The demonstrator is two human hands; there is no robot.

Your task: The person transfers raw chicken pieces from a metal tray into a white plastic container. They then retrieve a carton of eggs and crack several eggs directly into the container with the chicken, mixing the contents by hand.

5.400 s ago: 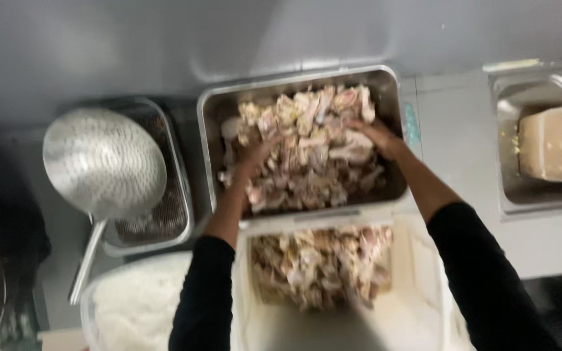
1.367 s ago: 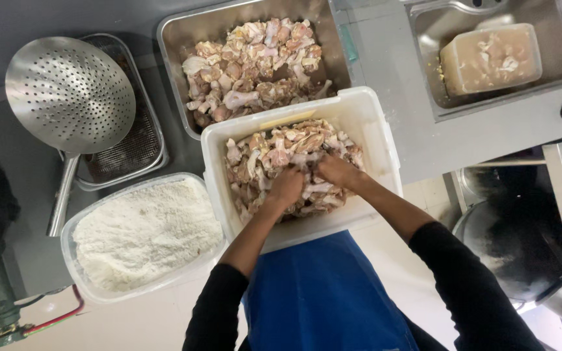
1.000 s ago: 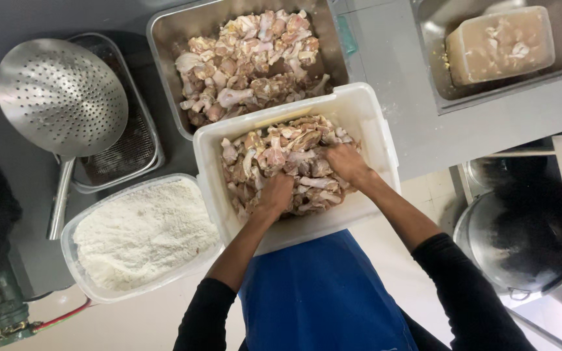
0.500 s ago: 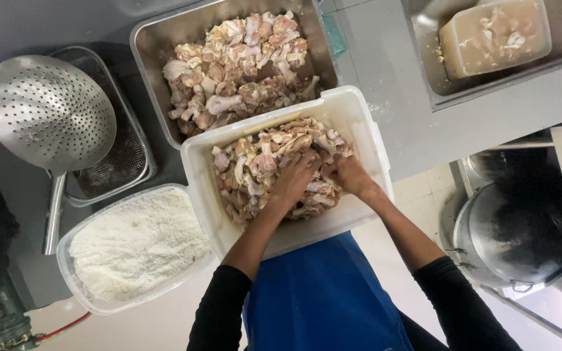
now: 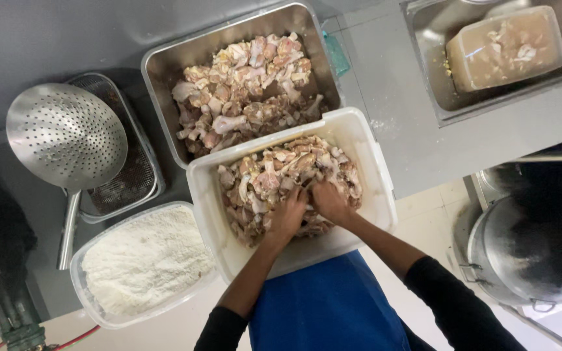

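I see both hands down in the white plastic tub (image 5: 365, 166), buried in the raw chicken pieces (image 5: 274, 175). Left hand (image 5: 287, 218) and right hand (image 5: 330, 203) sit side by side, touching or nearly so, near the tub's closer wall. Fingers curl into the meat; the fingertips are hidden under the pieces, so I can't tell whether either hand is clenching a piece or just pressing in. Black sleeves are pushed up the forearms, and a blue apron (image 5: 330, 312) shows just below the tub.

The tub overlaps the near edge of a steel pan (image 5: 164, 68) behind it, which holds more chicken (image 5: 245, 84). Left of the tub, just beside it, is a clear container of white flour (image 5: 141, 260). Behind that, a perforated metal skimmer (image 5: 66, 136) rests over a small steel pan with a dark mesh insert (image 5: 131, 175), its handle pointing toward the flour container.

Far right at the back, a sink basin (image 5: 437, 97) holds a pale frozen block in a clear wrap (image 5: 505, 49). Lower right, below counter level, there's a large dark metal pot (image 5: 528, 240).
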